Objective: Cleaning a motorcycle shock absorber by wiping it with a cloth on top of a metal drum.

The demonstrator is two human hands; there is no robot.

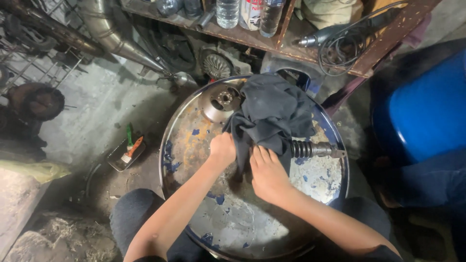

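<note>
Your left hand [222, 149] is clenched on a fold of the dark cloth [273, 112], bunching its lower edge against the top of the round metal drum [194, 140] that serves as your worktop. Your right hand [268, 173] lies flat just beside it, fingers together and pressing down on the same cloth where it wraps the near end of a metal shaft with a coil spring [314, 149]. The spring end sticks out to the right of the cloth (the covered end is hidden, so you cannot see how far it runs). The rest of the cloth is heaped toward the far side of the drum top, touching a round metal disc [222, 101]. On the floor to the left, well apart from the drum, a small tray [116, 160] holds a brush [132, 148].
</note>
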